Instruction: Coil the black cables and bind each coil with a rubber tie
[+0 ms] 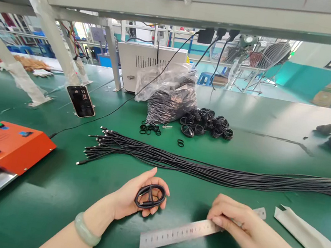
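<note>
In my left hand (132,197), palm up with fingers curled round it, rests a coiled black cable (151,196); a connector end crosses the coil's middle. My right hand (236,222) pinches a steel ruler (177,235) near its far end, and the numbered part slants down to the left. The ruler and the coil are apart. Beyond both hands a long bundle of straight black cables (190,167) lies across the table, its connector ends fanned out at the left.
Behind the bundle are a heap of coiled cables (206,122), small black rings (148,128) and a plastic bag (172,100). At left stand an orange machine (22,146) and a phone (80,101). A pale sleeve-like strip (308,237) lies right; a metal beam (203,12) crosses overhead.
</note>
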`<control>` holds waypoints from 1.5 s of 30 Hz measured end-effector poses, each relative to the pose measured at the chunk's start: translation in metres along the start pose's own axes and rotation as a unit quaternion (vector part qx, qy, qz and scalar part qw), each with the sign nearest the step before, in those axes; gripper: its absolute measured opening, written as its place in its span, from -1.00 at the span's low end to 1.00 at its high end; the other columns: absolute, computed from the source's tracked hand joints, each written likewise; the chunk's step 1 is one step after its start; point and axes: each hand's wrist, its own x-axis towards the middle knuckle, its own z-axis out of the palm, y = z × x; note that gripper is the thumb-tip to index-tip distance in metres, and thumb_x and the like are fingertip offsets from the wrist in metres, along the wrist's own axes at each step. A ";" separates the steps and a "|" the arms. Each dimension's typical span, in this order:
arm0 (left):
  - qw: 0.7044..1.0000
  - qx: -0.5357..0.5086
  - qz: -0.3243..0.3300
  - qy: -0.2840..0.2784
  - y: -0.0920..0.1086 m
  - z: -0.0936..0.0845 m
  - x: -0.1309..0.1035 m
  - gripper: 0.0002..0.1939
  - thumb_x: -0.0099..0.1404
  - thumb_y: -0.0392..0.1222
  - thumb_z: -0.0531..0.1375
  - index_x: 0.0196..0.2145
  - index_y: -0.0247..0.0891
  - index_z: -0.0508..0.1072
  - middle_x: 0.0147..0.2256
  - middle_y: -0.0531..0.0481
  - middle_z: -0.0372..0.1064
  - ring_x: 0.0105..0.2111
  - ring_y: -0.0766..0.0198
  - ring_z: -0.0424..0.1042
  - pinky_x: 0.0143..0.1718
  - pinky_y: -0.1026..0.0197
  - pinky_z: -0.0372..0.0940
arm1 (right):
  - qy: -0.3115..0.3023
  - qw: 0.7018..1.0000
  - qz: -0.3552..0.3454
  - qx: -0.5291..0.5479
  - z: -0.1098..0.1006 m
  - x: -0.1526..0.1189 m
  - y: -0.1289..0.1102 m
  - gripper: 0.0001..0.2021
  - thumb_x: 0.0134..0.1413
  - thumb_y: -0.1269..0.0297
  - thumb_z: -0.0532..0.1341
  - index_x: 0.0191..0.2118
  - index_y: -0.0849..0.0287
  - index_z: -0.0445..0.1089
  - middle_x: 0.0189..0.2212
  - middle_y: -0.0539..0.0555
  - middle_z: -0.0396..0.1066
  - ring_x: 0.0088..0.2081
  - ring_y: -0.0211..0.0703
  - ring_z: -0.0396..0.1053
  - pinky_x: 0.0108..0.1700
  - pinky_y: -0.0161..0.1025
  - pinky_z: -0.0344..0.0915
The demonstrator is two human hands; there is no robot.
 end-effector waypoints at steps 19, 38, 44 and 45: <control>0.996 0.047 -0.071 -0.016 -0.004 0.005 -0.002 -0.40 0.32 0.28 -0.08 -0.33 -0.29 0.50 -0.53 -0.13 0.50 -0.73 0.36 0.33 -0.75 0.39 0.17 | 0.171 0.981 -0.074 -0.043 0.026 0.010 0.002 -0.78 0.28 0.29 0.09 -0.20 0.09 0.49 -0.33 0.10 0.40 -0.37 -0.17 0.39 -0.36 -0.23 0.35; 0.996 -0.060 0.020 0.056 -0.003 0.000 -0.005 -0.81 0.31 -0.19 0.19 -0.21 -0.39 0.48 -0.25 -0.26 0.57 -0.11 -0.06 0.54 -0.18 0.10 0.47 | 0.313 0.949 0.026 0.031 0.018 0.014 0.007 -0.83 0.24 0.24 0.13 -0.32 0.10 0.45 -0.40 0.05 0.38 -0.36 -0.15 0.35 -0.29 -0.21 0.27; 0.983 -0.114 0.085 0.115 0.000 -0.002 0.000 -0.77 0.28 -0.39 0.11 -0.12 -0.42 0.47 -0.12 -0.27 0.54 0.02 -0.10 0.46 0.04 0.00 0.37 | 0.304 0.951 0.048 0.023 0.019 0.015 0.008 -0.75 0.25 0.12 0.11 -0.33 0.11 0.44 -0.41 0.06 0.38 -0.36 -0.11 0.35 -0.32 -0.20 0.26; 0.981 -0.118 0.102 0.111 0.001 -0.002 0.000 -0.75 0.27 -0.41 0.11 -0.11 -0.38 0.46 -0.11 -0.23 0.53 0.01 -0.09 0.46 0.07 -0.02 0.35 | 0.304 0.951 0.050 0.018 0.019 0.015 0.008 -0.74 0.25 0.11 0.10 -0.33 0.11 0.44 -0.42 0.06 0.38 -0.36 -0.11 0.35 -0.33 -0.20 0.26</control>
